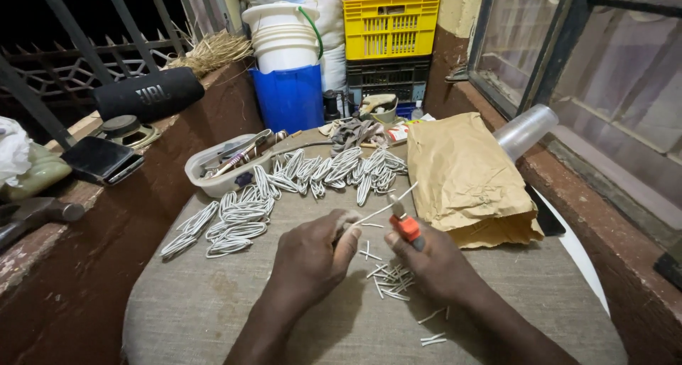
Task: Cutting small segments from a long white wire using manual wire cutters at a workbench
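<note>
On the cloth-covered table (213, 301), centre: L hand (312, 255) pinches a thin white wire (380, 207), fingers closed on it. R hand (435, 262) is clamped on orange-handled pliers (405, 226), tip at the wire. Cut wire bits (389, 278) lie below; folded wire bundles (298, 184) behind, brown paper bag (465, 176) at right.

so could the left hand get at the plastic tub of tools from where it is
Probably yes. The left hand holds a thin white wire, so it is busy, but the plastic tub sits open-topped ahead on its side, with only low wire bundles lying between them.
</note>
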